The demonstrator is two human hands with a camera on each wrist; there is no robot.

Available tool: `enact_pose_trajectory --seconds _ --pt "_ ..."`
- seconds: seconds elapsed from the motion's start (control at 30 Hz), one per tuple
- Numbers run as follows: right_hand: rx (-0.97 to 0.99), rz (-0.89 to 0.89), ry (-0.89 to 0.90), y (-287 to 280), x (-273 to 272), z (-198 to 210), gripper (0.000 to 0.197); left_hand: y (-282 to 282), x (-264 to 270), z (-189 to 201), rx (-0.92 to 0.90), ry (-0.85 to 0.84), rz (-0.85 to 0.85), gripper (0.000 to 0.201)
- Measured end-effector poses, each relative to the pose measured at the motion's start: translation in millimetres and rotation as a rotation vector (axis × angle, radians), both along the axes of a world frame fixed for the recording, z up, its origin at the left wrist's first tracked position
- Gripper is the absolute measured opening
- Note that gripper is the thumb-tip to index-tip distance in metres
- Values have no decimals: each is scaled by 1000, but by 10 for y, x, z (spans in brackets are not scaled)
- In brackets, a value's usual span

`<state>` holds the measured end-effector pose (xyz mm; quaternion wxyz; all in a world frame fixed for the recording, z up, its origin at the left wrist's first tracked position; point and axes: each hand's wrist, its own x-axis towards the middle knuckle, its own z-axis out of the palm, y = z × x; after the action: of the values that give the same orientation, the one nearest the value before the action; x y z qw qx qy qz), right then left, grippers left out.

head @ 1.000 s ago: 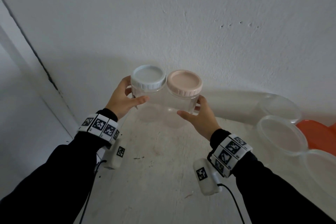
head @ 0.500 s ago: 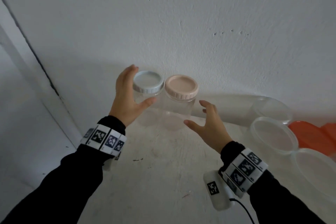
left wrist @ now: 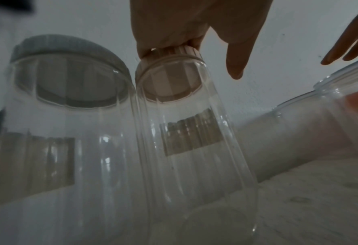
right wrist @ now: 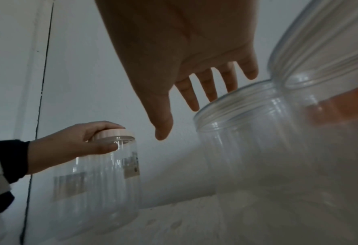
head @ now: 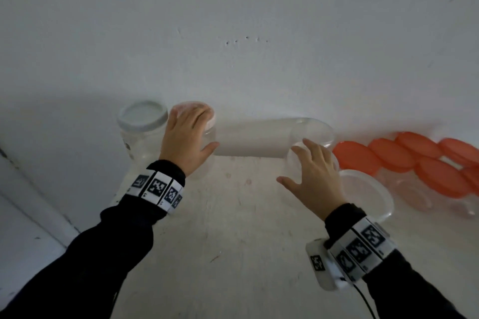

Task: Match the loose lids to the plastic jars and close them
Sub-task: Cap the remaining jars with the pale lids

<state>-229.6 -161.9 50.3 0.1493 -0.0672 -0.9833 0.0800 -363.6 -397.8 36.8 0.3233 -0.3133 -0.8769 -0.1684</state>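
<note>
Against the white wall, both capped jars now stand on the table (head: 233, 228) where a second ago they were carried in the air: the white-lidded jar (head: 142, 132) alone, released, and beside it the pink-lidded jar (head: 204, 134), whose pink lid (right wrist: 113, 133) the left hand (head: 185, 141) grips from above. The right hand (head: 315, 176) has let go and swung across, fingers spread and holding nothing, over an open clear jar (head: 309, 134). Orange lids (head: 396, 154) lie loose further right (next pairing, I'd judge). Two closed, several to go.
</note>
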Motion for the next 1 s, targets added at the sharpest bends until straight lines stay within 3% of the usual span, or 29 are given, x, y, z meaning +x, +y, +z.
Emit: enact_pose_trajectory --seconds 0.2,0.63,1.0 --pt "85 -52 -165 49 39 6 64 -7 -20 -41 20 -23 44 64" --pt "-50 276 -85 -317 -466 -68 57 35 -51 -95 175 -79 28 62" --pt "-168 301 -33 -512 -917 -218 57 53 -50 -89 201 -20 22 61"
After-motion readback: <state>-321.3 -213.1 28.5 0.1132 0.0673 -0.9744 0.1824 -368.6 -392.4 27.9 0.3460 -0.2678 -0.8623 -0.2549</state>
